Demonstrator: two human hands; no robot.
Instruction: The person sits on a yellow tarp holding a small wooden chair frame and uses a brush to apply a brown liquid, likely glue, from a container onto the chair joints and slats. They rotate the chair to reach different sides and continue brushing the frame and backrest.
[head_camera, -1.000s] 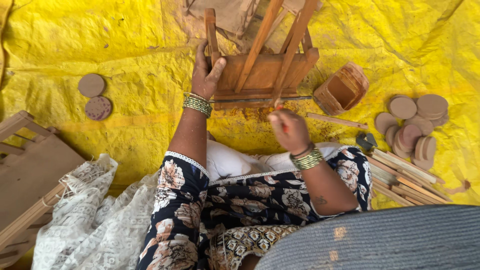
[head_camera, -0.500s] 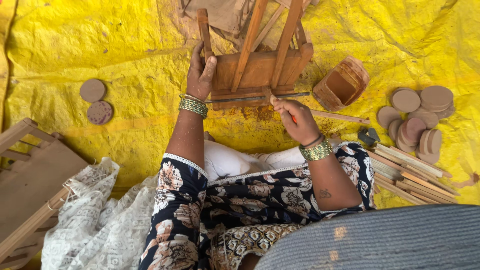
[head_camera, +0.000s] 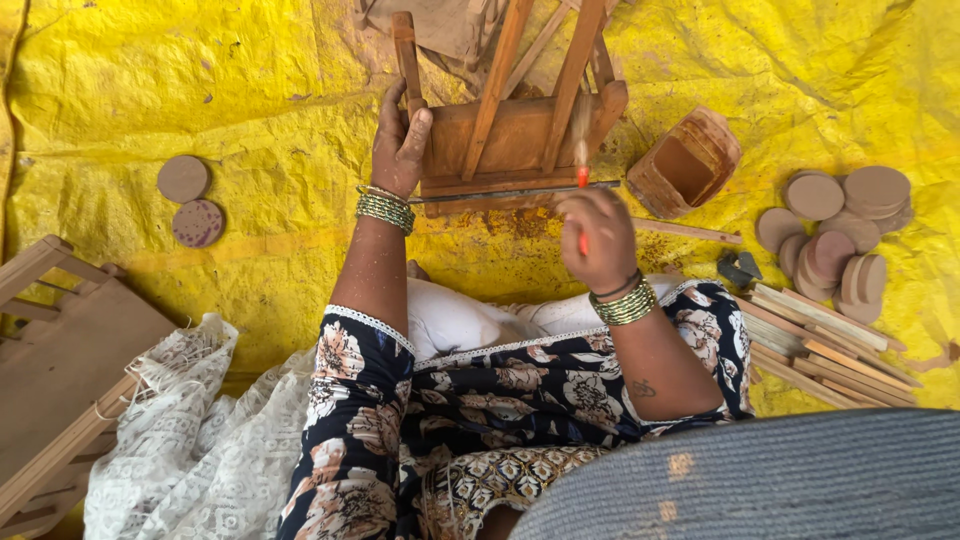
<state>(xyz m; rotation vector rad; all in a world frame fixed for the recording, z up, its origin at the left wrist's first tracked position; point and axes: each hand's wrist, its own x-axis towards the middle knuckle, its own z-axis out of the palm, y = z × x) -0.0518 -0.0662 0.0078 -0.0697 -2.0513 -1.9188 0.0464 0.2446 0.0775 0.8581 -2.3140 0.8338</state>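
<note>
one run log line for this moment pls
left hand: grips wooden frame post | right hand: holds red-handled tool, blurred, at frame | ground: yellow tarp | right side: wooden discs, slats

A crumpled yellow tarp (head_camera: 250, 90) carries a wooden frame (head_camera: 510, 130), round discs (head_camera: 840, 220), wooden strips (head_camera: 825, 345) and a small basket (head_camera: 688, 165).

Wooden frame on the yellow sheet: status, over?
Left hand grips wooden frame. Right hand shut on red-handled tool, blurred. Nothing between them.

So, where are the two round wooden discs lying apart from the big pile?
In the head view, the two discs lie on the yellow sheet at the person's left, beyond the wooden rack.
</note>
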